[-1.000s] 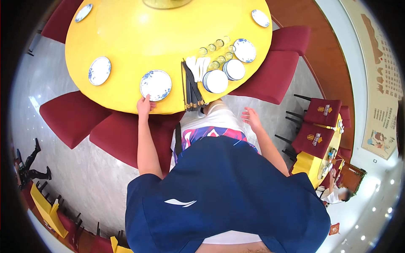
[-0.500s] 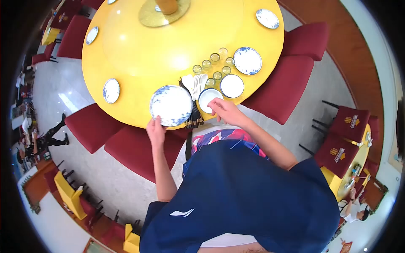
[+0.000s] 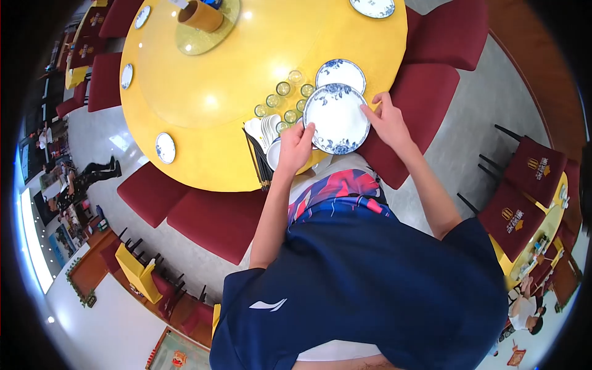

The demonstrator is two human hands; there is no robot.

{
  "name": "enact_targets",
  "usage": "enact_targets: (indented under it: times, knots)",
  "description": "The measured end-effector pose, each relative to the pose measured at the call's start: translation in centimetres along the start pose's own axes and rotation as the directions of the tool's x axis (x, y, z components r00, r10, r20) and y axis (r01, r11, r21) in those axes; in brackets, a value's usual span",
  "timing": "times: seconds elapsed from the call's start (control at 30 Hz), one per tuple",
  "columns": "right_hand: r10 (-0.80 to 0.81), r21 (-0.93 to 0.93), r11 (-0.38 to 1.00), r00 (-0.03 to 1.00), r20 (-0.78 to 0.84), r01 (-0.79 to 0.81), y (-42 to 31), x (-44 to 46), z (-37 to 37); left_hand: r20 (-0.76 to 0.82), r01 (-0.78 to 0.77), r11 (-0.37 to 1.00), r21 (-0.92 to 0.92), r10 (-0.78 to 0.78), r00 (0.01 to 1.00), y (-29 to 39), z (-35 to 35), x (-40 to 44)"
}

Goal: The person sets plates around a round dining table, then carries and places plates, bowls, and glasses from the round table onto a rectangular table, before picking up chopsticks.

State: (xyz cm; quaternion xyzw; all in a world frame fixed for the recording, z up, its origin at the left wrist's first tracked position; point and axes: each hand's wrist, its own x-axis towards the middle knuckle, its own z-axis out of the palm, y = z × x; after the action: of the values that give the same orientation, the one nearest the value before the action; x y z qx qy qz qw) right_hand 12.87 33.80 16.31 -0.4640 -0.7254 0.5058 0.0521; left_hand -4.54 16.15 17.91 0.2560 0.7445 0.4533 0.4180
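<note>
A white plate with a blue floral rim (image 3: 337, 120) is held up over the table's near right edge. My left hand (image 3: 295, 148) pinches its left rim with the thumb on top. At the opposite rim, my right hand (image 3: 387, 123) grips the plate with thumb and fingers. Behind it lies another blue-patterned plate (image 3: 341, 73), partly covered. Several small glasses (image 3: 283, 89) stand to the left, close to white spoons (image 3: 270, 128). Dark chopsticks (image 3: 256, 157) lie beside a white bowl (image 3: 273, 155), which my left hand and wrist partly hide.
The round yellow table (image 3: 203, 142) carries more plates along its rim, such as one at the left (image 3: 165, 148). A brown container (image 3: 200, 16) stands on the central disc. Dark red chairs (image 3: 216, 219) surround the table. Other people are in the background.
The plate from the left side has been lifted and carried right. My right hand has left the bowl and now holds the plate too. The camera view has shifted.
</note>
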Motion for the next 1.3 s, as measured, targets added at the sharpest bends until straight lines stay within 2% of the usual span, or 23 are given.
enact_targets:
  times: [0.03, 0.07, 0.13, 0.17, 0.23, 0.3, 0.33, 0.43, 0.5, 0.67, 0.73, 0.77, 0.87, 1.07, 1.13, 1.27, 1.3]
  knots:
    - [0.028, -0.095, 0.995, 1.000, 0.004, -0.028, 0.7, 0.5, -0.4, -0.011, 0.016, 1.000, -0.021, -0.017, 1.000, -0.2, 0.2, 0.6]
    - [0.037, -0.090, 0.995, 0.999, 0.006, -0.036, 1.4, 0.8, -0.3, -0.021, 0.031, 0.999, -0.045, -0.032, 0.999, -0.4, 0.3, 1.1]
    - [0.022, 0.180, 0.982, 0.977, 0.214, -0.062, 1.8, 1.2, 0.0, 0.006, 0.074, 0.994, -0.084, -0.073, 0.997, 0.3, 0.5, 1.6]
    - [0.046, 0.226, 0.968, 0.959, 0.281, -0.112, 1.9, 1.2, 0.2, 0.013, 0.088, 0.995, -0.043, -0.087, 0.996, 0.0, 0.5, 1.9]
    - [0.040, 0.295, 0.947, 0.959, 0.279, -0.126, 3.8, 1.9, 1.1, 0.017, 0.107, 0.994, 0.009, -0.107, 0.994, -0.1, 0.5, 2.3]
    - [0.043, 0.347, 0.931, 0.977, 0.209, -0.115, 5.8, 3.3, 2.2, 0.038, 0.164, 0.985, -0.051, -0.162, 0.986, -0.1, 0.5, 2.8]
    - [-0.024, 0.322, 0.947, 0.994, 0.102, -0.010, 6.9, 4.7, 2.6, 0.033, 0.173, 0.984, -0.047, -0.172, 0.985, -0.1, 0.4, 3.1]
    - [0.034, 0.260, 0.964, 0.998, 0.059, -0.048, 8.7, 7.7, 2.2, 0.050, 0.177, 0.983, -0.047, -0.175, 0.983, -0.3, -0.1, 3.0]
    - [0.056, 0.046, 0.997, 0.998, -0.023, -0.055, 9.3, 9.7, 2.0, 0.020, 0.183, 0.981, -0.065, -0.182, 0.983, -0.6, -0.6, 2.6]
    - [-0.001, -0.062, 0.998, 0.999, -0.040, -0.001, 11.0, 14.2, 2.3, -0.054, 0.242, 0.959, -0.149, -0.253, 0.966, -2.5, -2.7, 1.0]
    - [-0.048, -0.126, 0.991, 0.999, -0.010, 0.046, 11.8, 15.7, 2.6, -0.132, 0.303, 0.850, -0.431, -0.391, 0.911, -2.9, -3.4, 0.5]
    - [-0.051, -0.130, 0.990, 0.999, -0.005, 0.050, 12.2, 16.3, 2.7, -0.131, 0.296, 0.806, -0.513, -0.414, 0.901, -3.7, -3.8, 0.3]
    - [-0.103, -0.141, 0.984, 0.993, 0.051, 0.110, 11.9, 17.4, 2.7, -0.168, 0.283, 0.792, -0.541, -0.431, 0.887, -4.6, -4.2, -0.2]
    - [-0.081, -0.242, 0.961, 0.971, 0.227, 0.137, 10.2, 18.3, 1.7, -0.217, 0.221, 0.726, -0.652, -0.457, 0.863, -5.4, -5.5, -1.1]
    - [-0.137, -0.403, 0.885, 0.958, 0.252, 0.232, 10.3, 19.1, 1.8, -0.267, 0.188, 0.708, -0.680, -0.479, 0.836, -6.2, -6.3, -1.4]
    - [-0.187, -0.538, 0.780, 0.939, 0.289, 0.321, 9.7, 20.6, 1.6, -0.324, 0.134, 0.705, -0.696, -0.475, 0.818, -7.3, -7.6, -2.6]
    - [-0.145, -0.565, 0.755, 0.925, 0.351, 0.333, 9.1, 20.7, 1.3, -0.327, 0.126, 0.706, -0.697, -0.470, 0.820, -7.6, -7.7, -2.9]
